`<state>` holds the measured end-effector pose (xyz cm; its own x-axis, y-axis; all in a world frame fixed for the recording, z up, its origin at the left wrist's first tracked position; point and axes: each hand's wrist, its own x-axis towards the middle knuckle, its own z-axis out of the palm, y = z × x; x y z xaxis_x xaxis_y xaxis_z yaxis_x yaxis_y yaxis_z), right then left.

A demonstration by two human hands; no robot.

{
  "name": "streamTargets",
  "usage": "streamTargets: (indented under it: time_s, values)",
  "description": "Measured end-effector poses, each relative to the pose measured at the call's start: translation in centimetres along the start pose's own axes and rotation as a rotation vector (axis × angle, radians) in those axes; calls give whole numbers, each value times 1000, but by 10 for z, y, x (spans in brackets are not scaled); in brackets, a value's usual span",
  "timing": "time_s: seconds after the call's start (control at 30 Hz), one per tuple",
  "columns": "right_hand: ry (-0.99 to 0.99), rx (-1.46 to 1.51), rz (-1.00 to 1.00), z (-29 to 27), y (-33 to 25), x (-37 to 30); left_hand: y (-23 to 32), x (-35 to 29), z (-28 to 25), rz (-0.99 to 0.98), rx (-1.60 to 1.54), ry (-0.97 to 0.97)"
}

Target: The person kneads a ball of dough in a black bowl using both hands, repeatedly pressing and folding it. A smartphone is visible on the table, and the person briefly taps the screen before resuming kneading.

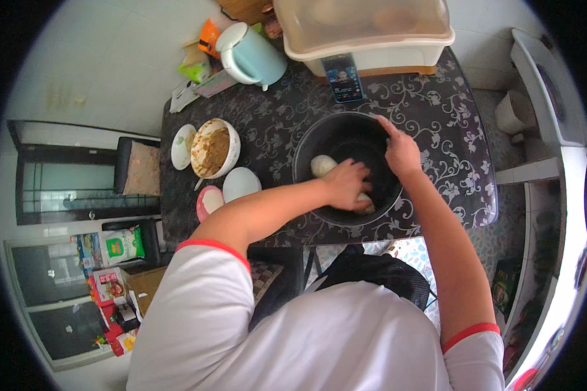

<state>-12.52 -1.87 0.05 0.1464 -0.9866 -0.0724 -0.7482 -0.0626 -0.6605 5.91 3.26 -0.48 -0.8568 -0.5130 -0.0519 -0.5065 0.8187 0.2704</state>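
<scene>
"As the right hand (403,155) grips the rim of the big dark pot (306,140), where is the left hand (347,185)?"

"Down inside the pot, its fingers partly spread. I can't tell whether they close around anything."

"What's in there with it?"

"I count 2 pale, rounded lumps that look like dough. The 1st lump (322,165) sits toward the left wall, near the back of the left hand. The 2nd lump (368,206) lies nearer the person, partly covered by that hand."

"Is the right hand fully curled?"

"Not quite: its index finger stretches along the rim, pointing away from the person."

"What else is on the table (277,114)?"

"Beyond the pot, a phone (343,79) stands upright in front of a white box (391,55) with a translucent lid. Left of those is a light-blue kettle (261,55). Left of the pot, a white bowl (234,148) holds a brown mixture (216,146), with a white plate (178,155) just beside it. Closer to the person are a pale round dish (242,182) and a pink dish (202,205)."

"And the tabletop?"

"Dark, with a silvery flower-and-vine pattern."
</scene>
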Motion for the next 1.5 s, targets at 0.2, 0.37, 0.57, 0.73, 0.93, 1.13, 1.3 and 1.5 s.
streamTargets:
  time_s: [0.2, 0.37, 0.57, 0.73, 0.93, 1.13, 1.3, 1.5]
  values:
    - [49, -1, -37, 2, 7, -2, 2, 12, 26, -65, -66, -135]
    - [-14, 51, 11, -2, 1, -2, -20, 36, 56, 95, -123, 17]
    - [-22, 13, 19, -5, -4, -4, -36, 64, 54, -127, -231, -83]
    - [44, 43, -12, 0, 1, -6, -45, 81, 66, -330, -336, 169]
    - [108, 29, -54, 1, 7, -2, -52, 96, 62, -438, -95, 161]
    - [1, -18, -55, 0, 2, -1, -31, 72, 40, -564, -150, 65]
    - [-19, -74, -68, -4, 0, -4, 11, 24, -8, -370, -159, -340]
    - [-31, -52, -68, -5, -5, -7, 27, 0, 31, -133, -110, -108]
